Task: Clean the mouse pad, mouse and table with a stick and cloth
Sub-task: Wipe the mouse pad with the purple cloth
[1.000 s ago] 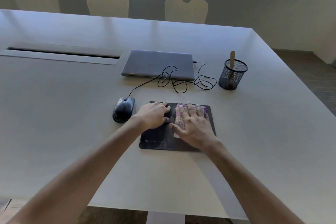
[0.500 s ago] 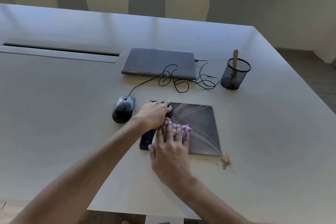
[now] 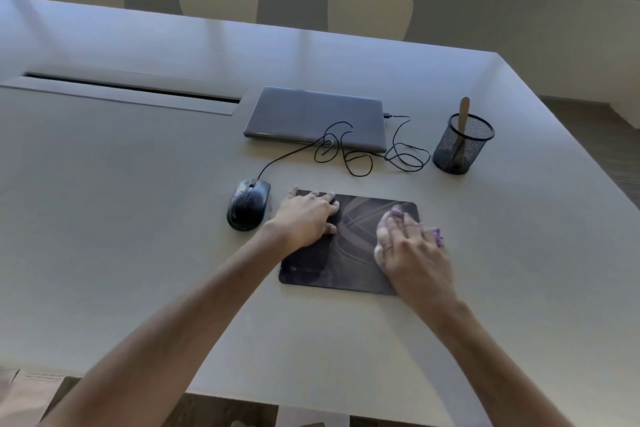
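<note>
progress assessment: the mouse pad is being wiped; the mouse and the table appear not yet attended to, and the stick stands unused in its holder. this is a judgement from the present layout only. whether any debris remains on the surface cannot be told from the head view.

left to right:

the mouse (image 3: 248,204) sits on the table (image 3: 121,218) just beside the pad's left edge, untouched by either hand, its cable running back toward the closed laptop (image 3: 315,118).

the left hand (image 3: 306,218) rests palm down on the upper left part of the mouse pad (image 3: 332,263), fingers extended and pressing flat; it grasps nothing and appears to be steadying the pad.

the pad lies flat near the table's front, its middle exposed between the two hands.

the right hand (image 3: 410,250) lies over the pad's right edge with fingers spread, pressing the purple cloth (image 3: 437,234) down. the cloth is mostly hidden beneath the hand and shows only past the fingertips, at the pad's right border. the hand is blurred, so whether the fingers also gather the cloth cannot be told.

the stick (image 3: 463,114) stands upright in the mesh cup (image 3: 460,146), well apart from both hands, at the far right behind the pad.

remaining, as judged: finish the pad, then mouse and table.
</note>
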`<move>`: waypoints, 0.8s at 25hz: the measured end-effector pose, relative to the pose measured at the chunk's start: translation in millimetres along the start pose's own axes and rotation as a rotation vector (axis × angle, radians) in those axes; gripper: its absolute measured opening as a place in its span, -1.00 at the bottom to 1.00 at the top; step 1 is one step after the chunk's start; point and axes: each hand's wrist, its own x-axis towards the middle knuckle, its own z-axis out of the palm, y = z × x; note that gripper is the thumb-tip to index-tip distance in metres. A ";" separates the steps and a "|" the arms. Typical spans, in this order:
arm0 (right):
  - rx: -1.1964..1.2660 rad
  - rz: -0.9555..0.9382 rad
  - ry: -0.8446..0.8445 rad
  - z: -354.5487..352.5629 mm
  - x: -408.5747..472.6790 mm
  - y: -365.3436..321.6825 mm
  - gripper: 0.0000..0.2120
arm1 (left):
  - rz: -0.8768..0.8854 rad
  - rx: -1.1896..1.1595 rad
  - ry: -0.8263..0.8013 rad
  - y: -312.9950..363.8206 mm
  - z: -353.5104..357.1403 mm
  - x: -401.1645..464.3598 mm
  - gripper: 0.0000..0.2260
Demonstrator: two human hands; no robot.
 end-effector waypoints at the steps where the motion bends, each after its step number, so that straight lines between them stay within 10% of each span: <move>1: 0.030 0.046 0.018 -0.7 5.7 1.6 -0.47 | 0.000 -0.003 0.000 0.3 -0.2 0.0 -0.51; 12: 0.143 -0.263 -0.050 4.6 -13.4 -45.2 -0.26 | 0.012 -0.012 0.035 2.2 -1.4 -3.3 -0.56; 20: 0.182 0.008 -0.019 0.9 57.6 -22.4 -0.41 | 0.005 -0.019 0.013 2.4 -1.0 -2.2 -0.51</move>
